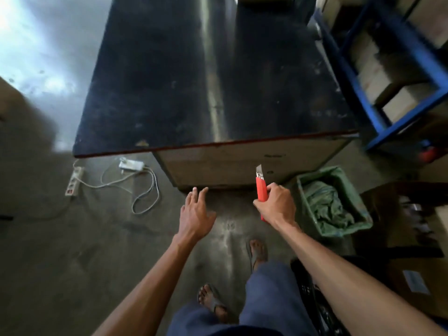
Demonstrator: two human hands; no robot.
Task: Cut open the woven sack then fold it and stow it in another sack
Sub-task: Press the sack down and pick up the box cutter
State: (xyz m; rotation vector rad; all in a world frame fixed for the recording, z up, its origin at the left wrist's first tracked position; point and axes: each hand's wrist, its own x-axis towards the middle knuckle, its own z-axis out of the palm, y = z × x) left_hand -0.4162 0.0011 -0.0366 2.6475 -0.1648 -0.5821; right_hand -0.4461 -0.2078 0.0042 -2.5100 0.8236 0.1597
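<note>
My right hand (277, 204) grips a red utility knife (261, 187) upright, its blade out and pointing up in front of the table's side panel. My left hand (196, 212) hovers over the floor with its fingers spread and holds nothing. To the right of my right hand, a green woven sack (339, 173) stands open on the floor beside the table, with crumpled green woven material (327, 207) inside it. The dark tabletop (194, 81) carries no sack.
A white power strip (74, 181) and a charger with looped cables (132, 164) lie on the floor at the left of the table. Blue shelving (378, 98) with cardboard boxes stands at the right. More boxes (412, 275) crowd the lower right. My sandalled feet stand below.
</note>
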